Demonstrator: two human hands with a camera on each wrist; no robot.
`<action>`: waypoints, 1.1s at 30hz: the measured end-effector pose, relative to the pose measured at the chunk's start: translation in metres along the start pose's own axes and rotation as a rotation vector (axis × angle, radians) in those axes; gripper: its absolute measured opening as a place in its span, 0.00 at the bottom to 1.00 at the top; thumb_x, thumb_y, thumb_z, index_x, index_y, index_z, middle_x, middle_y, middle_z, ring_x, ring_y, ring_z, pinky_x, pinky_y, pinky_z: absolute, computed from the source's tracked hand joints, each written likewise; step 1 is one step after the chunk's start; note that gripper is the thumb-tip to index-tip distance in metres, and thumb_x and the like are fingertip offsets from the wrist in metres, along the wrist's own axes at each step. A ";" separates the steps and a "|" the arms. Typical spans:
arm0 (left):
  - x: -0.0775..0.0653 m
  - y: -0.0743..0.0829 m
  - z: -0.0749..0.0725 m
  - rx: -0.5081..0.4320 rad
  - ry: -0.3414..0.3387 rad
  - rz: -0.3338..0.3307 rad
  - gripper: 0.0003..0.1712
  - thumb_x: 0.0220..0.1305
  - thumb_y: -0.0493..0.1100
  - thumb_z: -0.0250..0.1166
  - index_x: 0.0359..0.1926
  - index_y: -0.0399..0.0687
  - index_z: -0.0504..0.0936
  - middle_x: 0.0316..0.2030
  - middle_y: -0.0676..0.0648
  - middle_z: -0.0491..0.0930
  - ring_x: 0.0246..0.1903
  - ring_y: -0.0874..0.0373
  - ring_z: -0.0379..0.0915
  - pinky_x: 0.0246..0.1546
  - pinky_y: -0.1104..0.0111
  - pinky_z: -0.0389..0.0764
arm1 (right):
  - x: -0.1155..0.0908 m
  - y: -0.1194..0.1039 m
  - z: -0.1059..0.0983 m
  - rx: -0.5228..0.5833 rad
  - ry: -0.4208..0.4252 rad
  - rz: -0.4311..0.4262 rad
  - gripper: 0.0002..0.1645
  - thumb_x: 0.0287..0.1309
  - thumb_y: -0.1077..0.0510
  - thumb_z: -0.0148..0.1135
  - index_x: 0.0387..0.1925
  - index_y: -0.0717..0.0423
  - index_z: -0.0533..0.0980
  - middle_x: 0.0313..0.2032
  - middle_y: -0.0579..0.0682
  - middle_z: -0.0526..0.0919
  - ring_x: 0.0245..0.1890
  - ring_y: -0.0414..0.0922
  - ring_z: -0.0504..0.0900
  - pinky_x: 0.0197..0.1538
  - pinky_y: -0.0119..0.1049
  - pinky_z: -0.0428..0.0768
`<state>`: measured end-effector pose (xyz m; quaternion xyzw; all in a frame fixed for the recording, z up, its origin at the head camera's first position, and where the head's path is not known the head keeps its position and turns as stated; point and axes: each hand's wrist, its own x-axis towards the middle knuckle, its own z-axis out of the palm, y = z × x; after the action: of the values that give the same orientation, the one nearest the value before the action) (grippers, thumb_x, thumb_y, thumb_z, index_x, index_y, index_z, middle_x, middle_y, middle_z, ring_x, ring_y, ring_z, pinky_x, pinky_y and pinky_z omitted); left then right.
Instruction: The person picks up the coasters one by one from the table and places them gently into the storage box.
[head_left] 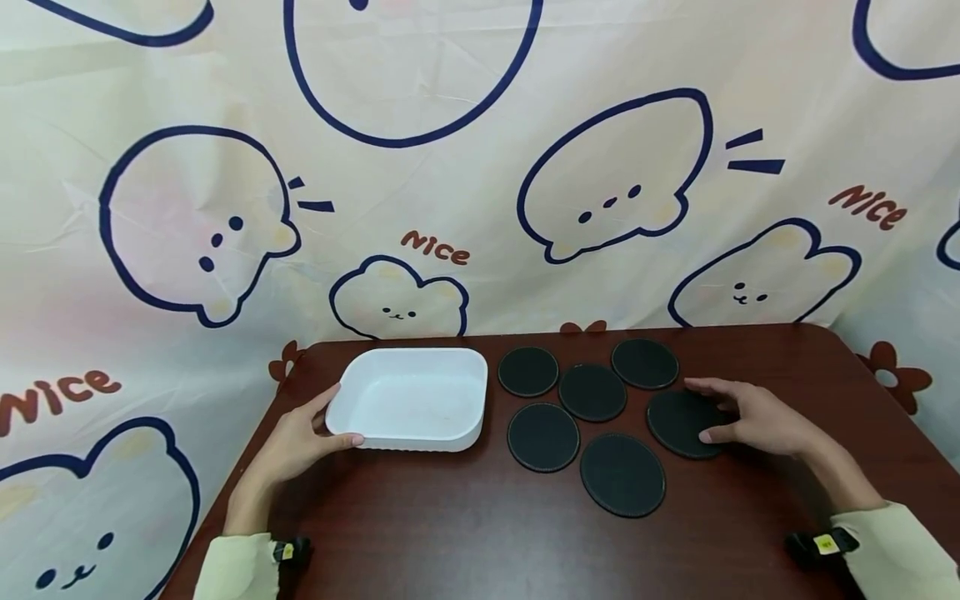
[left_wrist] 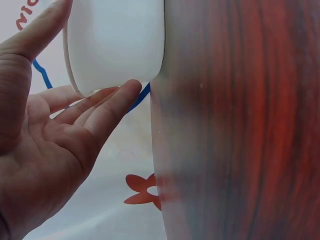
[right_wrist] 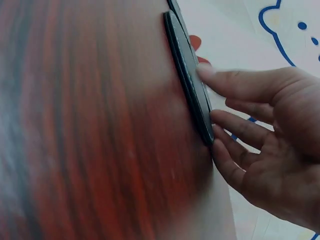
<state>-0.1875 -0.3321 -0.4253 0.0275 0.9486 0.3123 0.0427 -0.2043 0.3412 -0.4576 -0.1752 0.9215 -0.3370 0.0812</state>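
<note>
My left hand holds the left end of a white rectangular tray with rounded corners. The thumb lies at its near corner, the other fingers along the far left side. In the left wrist view the fingers curve around the end of the white tray. On the right, my right hand grips a round black coaster that lies on the table. In the right wrist view the thumb touches the top of the coaster and the fingers meet its edge.
Several more black coasters lie flat between tray and right hand: one nearest the front, one at the back right, others around a middle one. The dark brown table ends at a cartoon-printed cloth.
</note>
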 end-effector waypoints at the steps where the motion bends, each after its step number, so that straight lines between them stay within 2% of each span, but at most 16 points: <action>1: 0.000 0.000 0.000 -0.001 0.000 0.002 0.66 0.60 0.62 0.80 0.84 0.37 0.55 0.76 0.25 0.66 0.69 0.29 0.76 0.63 0.44 0.82 | 0.000 -0.001 0.001 -0.027 0.000 -0.003 0.48 0.60 0.52 0.80 0.77 0.61 0.69 0.72 0.70 0.76 0.66 0.69 0.81 0.55 0.31 0.84; 4: 0.001 0.002 -0.001 0.001 -0.003 0.006 0.66 0.60 0.62 0.80 0.84 0.37 0.55 0.77 0.25 0.65 0.69 0.29 0.75 0.64 0.44 0.82 | -0.002 -0.003 0.003 -0.074 0.002 -0.002 0.47 0.60 0.53 0.80 0.76 0.61 0.71 0.71 0.69 0.77 0.64 0.69 0.82 0.57 0.49 0.87; 6: 0.001 0.003 -0.002 0.000 -0.006 0.003 0.66 0.59 0.63 0.80 0.85 0.37 0.55 0.77 0.25 0.65 0.70 0.29 0.74 0.65 0.43 0.81 | -0.003 -0.003 0.004 -0.081 0.010 -0.004 0.45 0.60 0.55 0.80 0.75 0.61 0.72 0.70 0.69 0.77 0.64 0.69 0.82 0.58 0.59 0.86; 8: 0.002 0.003 -0.001 0.003 -0.003 -0.002 0.66 0.59 0.63 0.80 0.85 0.38 0.55 0.78 0.26 0.64 0.71 0.30 0.73 0.65 0.43 0.81 | -0.004 -0.003 0.005 -0.086 0.030 -0.007 0.44 0.59 0.56 0.81 0.74 0.61 0.73 0.69 0.68 0.78 0.64 0.67 0.81 0.59 0.56 0.86; 12: 0.003 0.004 0.001 0.002 0.003 -0.014 0.67 0.59 0.65 0.80 0.85 0.37 0.55 0.78 0.26 0.63 0.72 0.31 0.72 0.67 0.43 0.79 | -0.006 -0.004 0.007 -0.077 0.093 0.007 0.45 0.56 0.60 0.82 0.74 0.61 0.73 0.66 0.68 0.79 0.63 0.67 0.81 0.61 0.58 0.85; 16: 0.003 0.006 0.003 -0.001 0.007 -0.027 0.67 0.59 0.64 0.80 0.84 0.37 0.55 0.78 0.26 0.63 0.71 0.30 0.73 0.66 0.43 0.80 | -0.007 -0.005 0.005 -0.061 0.126 0.068 0.47 0.55 0.62 0.82 0.74 0.63 0.71 0.65 0.72 0.80 0.62 0.70 0.81 0.61 0.69 0.82; 19: 0.002 0.008 0.003 0.001 0.008 -0.036 0.68 0.58 0.65 0.81 0.84 0.36 0.54 0.78 0.25 0.63 0.71 0.29 0.73 0.66 0.43 0.80 | -0.008 -0.004 0.002 -0.070 0.126 0.117 0.47 0.55 0.59 0.83 0.73 0.64 0.72 0.63 0.72 0.82 0.59 0.69 0.84 0.57 0.65 0.85; 23: 0.002 0.010 0.004 -0.006 0.010 -0.045 0.69 0.58 0.65 0.81 0.85 0.36 0.54 0.78 0.25 0.62 0.71 0.29 0.73 0.66 0.44 0.79 | -0.009 -0.003 -0.002 -0.081 0.131 0.155 0.43 0.56 0.55 0.83 0.70 0.65 0.76 0.60 0.71 0.85 0.53 0.64 0.87 0.49 0.52 0.88; 28: 0.001 0.010 0.005 -0.025 0.013 -0.054 0.69 0.58 0.64 0.81 0.85 0.36 0.53 0.78 0.25 0.62 0.71 0.29 0.72 0.66 0.44 0.79 | -0.010 -0.002 -0.006 -0.079 0.155 0.179 0.35 0.58 0.54 0.81 0.64 0.66 0.81 0.53 0.67 0.88 0.44 0.52 0.84 0.39 0.34 0.81; 33: 0.000 0.009 0.006 -0.032 0.013 -0.059 0.69 0.58 0.64 0.81 0.85 0.36 0.53 0.78 0.25 0.62 0.72 0.28 0.72 0.66 0.44 0.78 | -0.010 -0.002 -0.005 0.010 0.161 0.205 0.33 0.61 0.56 0.79 0.64 0.66 0.81 0.50 0.67 0.88 0.40 0.48 0.84 0.35 0.32 0.82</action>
<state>-0.1868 -0.3217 -0.4249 -0.0031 0.9441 0.3263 0.0463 -0.1962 0.3462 -0.4521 -0.0520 0.9364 -0.3446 0.0418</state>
